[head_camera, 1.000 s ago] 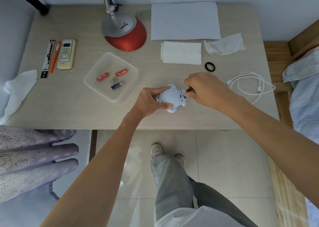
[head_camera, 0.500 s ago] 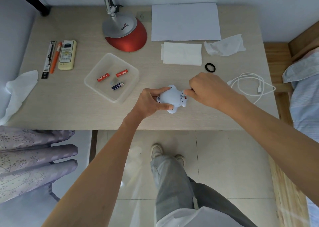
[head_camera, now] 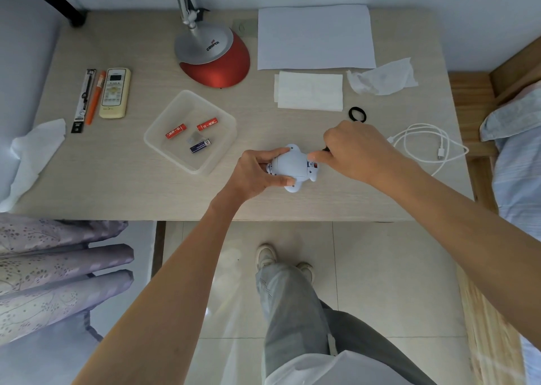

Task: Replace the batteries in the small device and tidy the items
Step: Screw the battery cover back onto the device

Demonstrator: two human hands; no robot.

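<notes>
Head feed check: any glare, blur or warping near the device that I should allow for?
Head view: soft even light on the table, no hard shadows. Head view: small device sharp in the left hand; right hand hides most of the dark tool it pinches. Head view: edges bow, glare streaks the floor tiles.

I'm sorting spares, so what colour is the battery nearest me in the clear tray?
The battery is dark blue, white at one end; head view.
</notes>
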